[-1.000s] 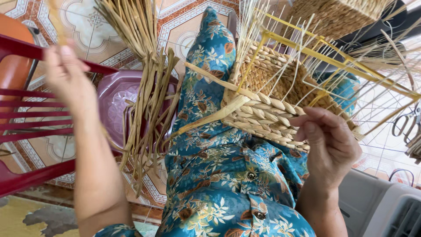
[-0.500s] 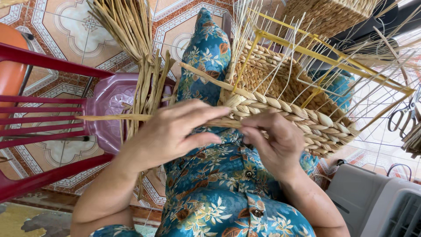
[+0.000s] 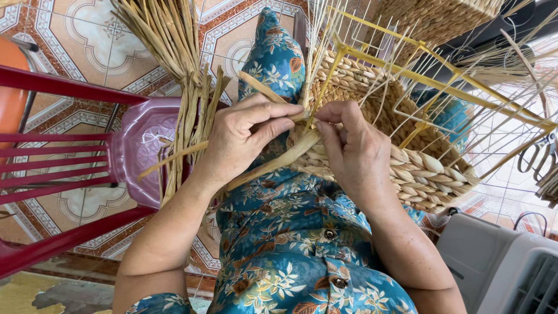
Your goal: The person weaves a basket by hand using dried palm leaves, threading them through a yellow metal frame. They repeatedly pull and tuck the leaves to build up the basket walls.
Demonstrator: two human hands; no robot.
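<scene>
A half-woven straw basket (image 3: 407, 151) on a yellow wire frame (image 3: 442, 87) rests on my lap, over blue floral cloth (image 3: 290, 232). My left hand (image 3: 244, 136) pinches a flat dried straw strand (image 3: 273, 163) at the basket's near corner, thumb and fingers closed on it. My right hand (image 3: 351, 148) meets it there, fingertips gripping the same strand against the woven rim. The strand's loose end trails down to the left.
A bundle of dried straw (image 3: 180, 75) lies over a purple plastic stool (image 3: 139, 151). Red chair bars (image 3: 58, 139) stand at left on a patterned tile floor (image 3: 87, 40). A grey plastic crate (image 3: 505, 267) sits at lower right, and scissors (image 3: 537, 160) at the right edge.
My left hand came in from the far left to the basket with a strand. Both hands then moved up to the basket's near corner and closed on the strand there.
</scene>
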